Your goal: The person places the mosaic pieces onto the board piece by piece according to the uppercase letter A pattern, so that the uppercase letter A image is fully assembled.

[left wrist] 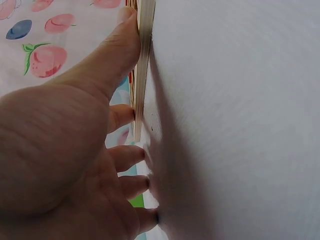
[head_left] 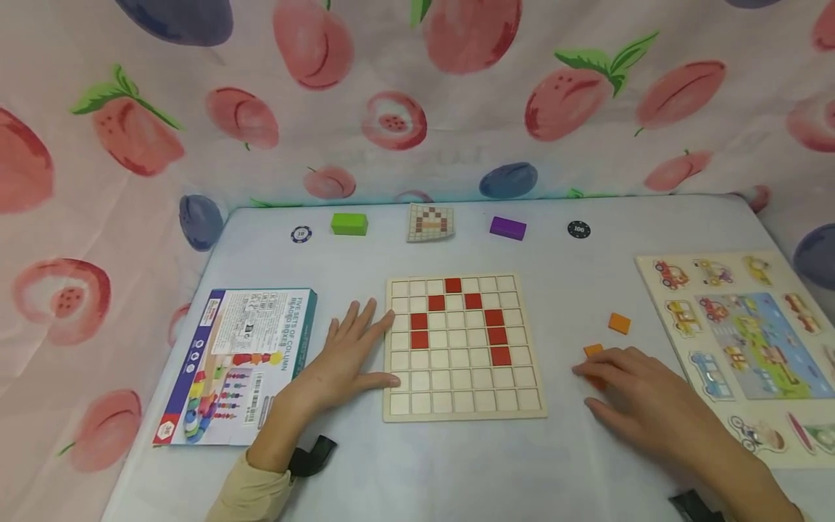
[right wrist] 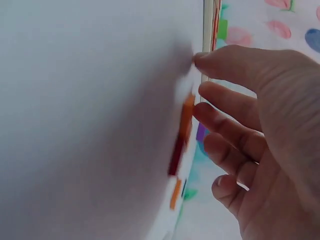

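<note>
A wooden grid board (head_left: 446, 380) lies flat, with several red square tiles (head_left: 453, 285) set in an arch-like pattern in its upper part. My left hand (head_left: 342, 362) lies spread at the board's left side, thumb and index fingertips touching its edge. Right of the board, my right hand (head_left: 646, 399) hovers low over loose tiles, thumb apart from the bent fingers. Partly under its fingertips is an orange tile (head_left: 593, 351); a second orange tile (head_left: 619, 323) lies just beyond. In the right wrist view a dark red tile (right wrist: 176, 156) shows beside the orange ones.
At the back sit a green block (head_left: 349, 224), a small pattern card (head_left: 430, 223), a purple block (head_left: 508, 228), a white-and-blue chip (head_left: 301, 234) and a black chip (head_left: 578, 229). A toy box (head_left: 235, 366) lies left; a picture puzzle (head_left: 685, 275) lies right.
</note>
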A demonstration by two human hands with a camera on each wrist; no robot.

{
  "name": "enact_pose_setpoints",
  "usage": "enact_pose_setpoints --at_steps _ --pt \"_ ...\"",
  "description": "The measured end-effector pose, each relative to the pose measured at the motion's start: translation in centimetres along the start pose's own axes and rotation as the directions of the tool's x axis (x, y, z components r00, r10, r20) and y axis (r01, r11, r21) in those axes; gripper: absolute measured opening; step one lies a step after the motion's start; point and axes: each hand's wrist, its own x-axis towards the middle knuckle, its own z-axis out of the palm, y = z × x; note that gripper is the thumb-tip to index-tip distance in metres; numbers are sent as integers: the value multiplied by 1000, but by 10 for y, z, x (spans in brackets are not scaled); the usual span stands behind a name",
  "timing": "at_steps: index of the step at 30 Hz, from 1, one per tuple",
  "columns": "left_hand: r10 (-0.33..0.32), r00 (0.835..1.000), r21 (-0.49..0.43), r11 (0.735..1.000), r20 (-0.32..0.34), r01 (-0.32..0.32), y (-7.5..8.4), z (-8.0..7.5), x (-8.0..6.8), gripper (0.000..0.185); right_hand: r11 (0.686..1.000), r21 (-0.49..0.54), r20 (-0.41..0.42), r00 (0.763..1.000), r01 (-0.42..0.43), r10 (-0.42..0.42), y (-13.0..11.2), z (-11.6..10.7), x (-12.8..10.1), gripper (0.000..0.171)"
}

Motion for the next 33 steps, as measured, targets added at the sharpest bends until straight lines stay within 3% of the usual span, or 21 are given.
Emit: enact_pose_setpoints --at_steps 9,16,19,23,27,33 --pt "-1 1000 4 1000 7 1 1 -2 1 104 990 -50 -17 991 -135 134 22 -6 -8 38" --pt "5 1000 -3 1000 3 -5 0 -1 0 103 982 -57 57 982 -179 182 30 -10 -4 31" --pt "2 1000 -6 1000 11 -2 0 -1 0 104 988 -58 -27 990 -141 140 29 -15 1 29" --pt "0 1000 -4 1000 19 0 1 -3 1 104 999 -33 -134 991 -15 11 9 -12 21 28" --pt "1 1000 5 1000 16 -1 1 -2 0 104 990 14 -142 980 140 -137 -35 3 53 23" --pt "-3 1000 0 1000 13 3 1 -1 1 103 934 115 -26 941 339 -338 -105 26 100 15"
